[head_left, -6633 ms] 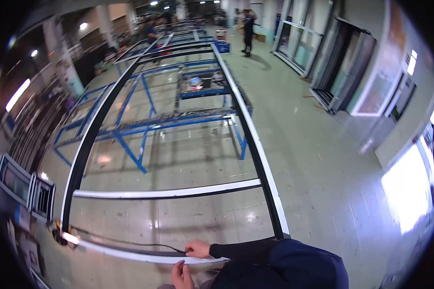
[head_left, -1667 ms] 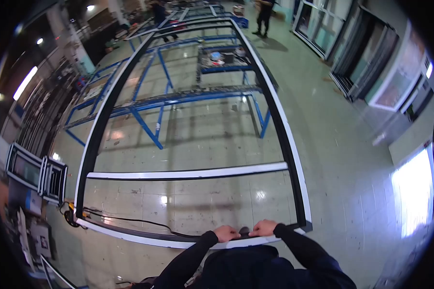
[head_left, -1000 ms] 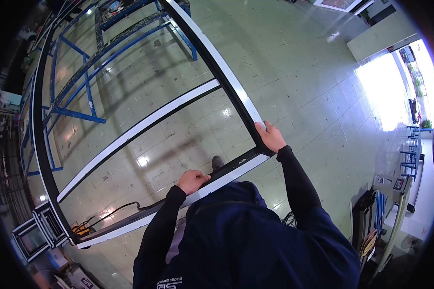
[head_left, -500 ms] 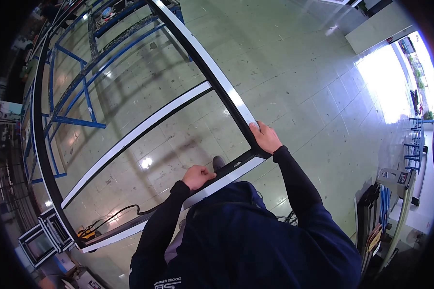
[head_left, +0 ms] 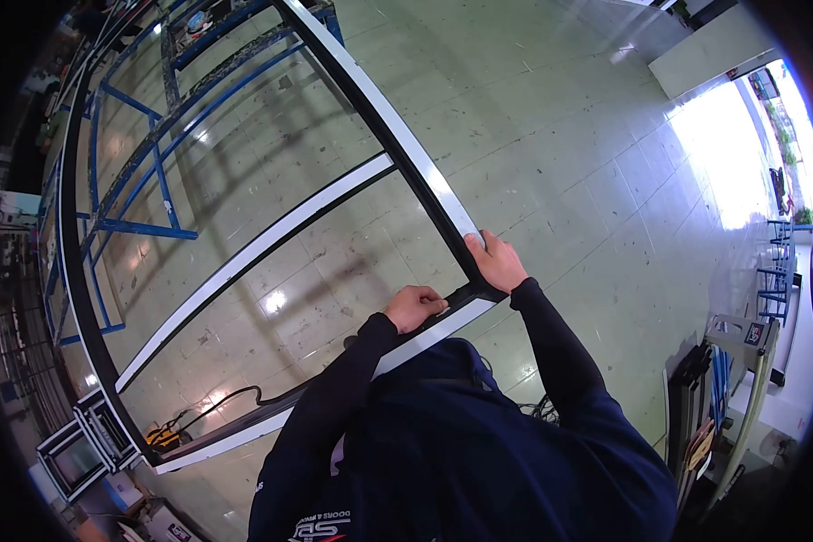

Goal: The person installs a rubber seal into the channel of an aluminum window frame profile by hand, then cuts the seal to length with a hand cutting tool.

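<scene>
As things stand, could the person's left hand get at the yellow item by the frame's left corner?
Probably not without leaning or stepping over: the left hand is near the right end of the near bar, while the yellow item sits by its left end.

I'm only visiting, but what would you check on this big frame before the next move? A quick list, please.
1. Right hand on the frame: ok, by the near right corner.
2. Left hand at the near bar: ok.
3. Surface under the left fingertips: cannot tell, covered.
4. Black cord flat along the near bar: not ok, it loops away toward the left end.
5. Near end propped from below: cannot tell, no support shows there.
</scene>
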Demonstrator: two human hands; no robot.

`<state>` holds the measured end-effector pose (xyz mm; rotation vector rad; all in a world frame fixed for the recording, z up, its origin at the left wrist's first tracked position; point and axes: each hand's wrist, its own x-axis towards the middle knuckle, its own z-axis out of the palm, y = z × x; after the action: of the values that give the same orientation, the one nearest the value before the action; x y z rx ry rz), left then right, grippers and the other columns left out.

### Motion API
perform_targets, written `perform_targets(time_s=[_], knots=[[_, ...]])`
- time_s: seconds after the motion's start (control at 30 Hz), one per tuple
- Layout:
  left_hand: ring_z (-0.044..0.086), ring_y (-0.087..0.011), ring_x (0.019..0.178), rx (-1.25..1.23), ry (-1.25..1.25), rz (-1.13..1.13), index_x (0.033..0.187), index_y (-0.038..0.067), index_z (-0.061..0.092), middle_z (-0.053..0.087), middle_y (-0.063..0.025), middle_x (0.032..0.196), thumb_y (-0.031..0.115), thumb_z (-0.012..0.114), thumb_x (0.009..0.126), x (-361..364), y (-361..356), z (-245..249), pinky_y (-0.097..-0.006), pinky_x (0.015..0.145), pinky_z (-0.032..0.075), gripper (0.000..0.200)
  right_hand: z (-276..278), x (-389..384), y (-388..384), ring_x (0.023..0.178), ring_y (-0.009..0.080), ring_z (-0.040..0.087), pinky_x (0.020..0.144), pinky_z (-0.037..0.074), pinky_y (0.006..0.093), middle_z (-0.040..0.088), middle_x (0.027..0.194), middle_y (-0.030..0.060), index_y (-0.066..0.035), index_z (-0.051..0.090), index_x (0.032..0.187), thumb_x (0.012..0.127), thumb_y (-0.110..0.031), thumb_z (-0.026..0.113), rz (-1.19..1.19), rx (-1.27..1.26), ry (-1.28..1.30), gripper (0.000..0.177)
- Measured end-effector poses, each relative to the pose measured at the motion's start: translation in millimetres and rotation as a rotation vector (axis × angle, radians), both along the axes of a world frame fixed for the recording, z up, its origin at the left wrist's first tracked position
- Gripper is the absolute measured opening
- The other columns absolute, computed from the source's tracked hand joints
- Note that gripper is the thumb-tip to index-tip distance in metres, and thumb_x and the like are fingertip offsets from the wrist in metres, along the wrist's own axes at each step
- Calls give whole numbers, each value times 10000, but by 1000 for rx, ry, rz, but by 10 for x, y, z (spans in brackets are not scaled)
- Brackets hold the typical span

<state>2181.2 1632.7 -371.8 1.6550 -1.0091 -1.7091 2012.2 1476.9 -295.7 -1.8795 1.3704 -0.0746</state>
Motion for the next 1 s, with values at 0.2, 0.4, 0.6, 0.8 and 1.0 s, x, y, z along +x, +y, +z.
perform_targets(time_s=[0.2,0.4,0.6,0.8,1.0], knots=[[644,-163,688,113,-41,-34,863,0,699,698,-87,755,397,704,865,-73,-90,99,-319,681,512,397,-18,-1,6,886,491,604,775,467,519,629,845,307,24,562,922,972,-509,442,5,12,-1,548],[592,-183,620,102,-239,-98,740,20,669,637,-93,659,455,683,870,-91,-167,365,-343,616,482,454,-32,-10,11,883,490,604,773,468,516,632,842,300,23,552,923,972,-510,441,3,-1,-8,547],[652,-361,747,91,-451,-250,756,10,677,666,-183,750,701,508,862,-176,-261,273,-440,711,512,718,-29,-14,3,877,492,607,771,471,519,636,838,298,17,557,949,973,-513,440,6,14,-9,544],[663,-389,819,76,-452,-180,778,-5,713,678,-238,802,697,513,847,-185,-190,312,-475,744,517,733,-213,-59,5,894,496,619,747,502,536,648,901,310,12,593,1115,968,-517,454,15,-73,20,566],[677,-316,800,143,-375,-68,946,97,747,715,-138,863,437,635,887,651,1035,453,-408,753,515,363,-116,42,204,985,362,586,884,454,419,626,1043,217,31,608,1098,946,-225,602,44,-563,-232,297]])
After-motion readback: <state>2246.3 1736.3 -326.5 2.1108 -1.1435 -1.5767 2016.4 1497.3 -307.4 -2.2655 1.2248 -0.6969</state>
